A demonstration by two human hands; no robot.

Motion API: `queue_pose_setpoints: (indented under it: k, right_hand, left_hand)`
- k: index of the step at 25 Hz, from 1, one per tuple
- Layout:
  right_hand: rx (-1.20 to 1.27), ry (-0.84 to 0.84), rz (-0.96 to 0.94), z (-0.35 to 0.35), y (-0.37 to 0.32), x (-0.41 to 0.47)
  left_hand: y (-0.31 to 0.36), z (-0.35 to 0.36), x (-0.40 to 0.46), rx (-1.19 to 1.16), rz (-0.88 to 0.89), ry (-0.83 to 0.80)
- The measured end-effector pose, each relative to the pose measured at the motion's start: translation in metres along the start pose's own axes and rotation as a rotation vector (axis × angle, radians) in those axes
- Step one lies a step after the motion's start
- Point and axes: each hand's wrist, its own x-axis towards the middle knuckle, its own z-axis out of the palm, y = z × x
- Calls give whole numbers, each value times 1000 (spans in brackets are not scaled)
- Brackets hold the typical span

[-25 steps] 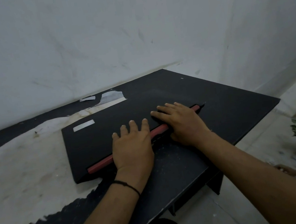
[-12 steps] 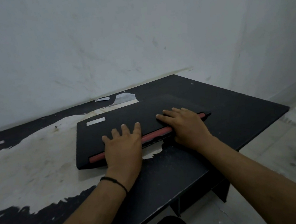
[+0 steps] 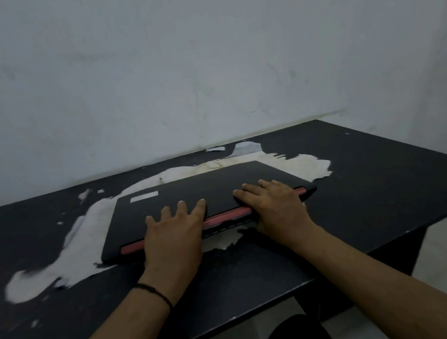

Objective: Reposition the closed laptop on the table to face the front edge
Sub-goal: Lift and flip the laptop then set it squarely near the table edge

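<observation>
One closed laptop lies mid-table, its red-striped edge facing near and angled slightly. Two hands press flat on that edge, left hand and right hand, fingers spread, gripping nothing. Best done by pressing evenly and pivoting slowly until the stripe runs parallel with the table's front edge.

Head view, forward-down, close over table
</observation>
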Motion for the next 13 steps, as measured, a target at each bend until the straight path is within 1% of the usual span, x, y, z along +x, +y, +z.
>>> queue_pose_setpoints:
  k: [4, 7, 10, 13]
  right_hand:
    - [25, 24, -81, 4, -49, 18]
    - [17, -25, -138, 7, -79, 24]
    - [10, -27, -127, 11, -93, 19]
    - [43, -40, -103, 11, -94, 12]
  left_hand:
    - [-47, 2, -34, 12, -63, -34]
    - [-70, 3, -58, 24, -114, -39]
    - [-78, 7, -70, 32, -125, -57]
    - [-78, 12, -73, 17, -100, -48]
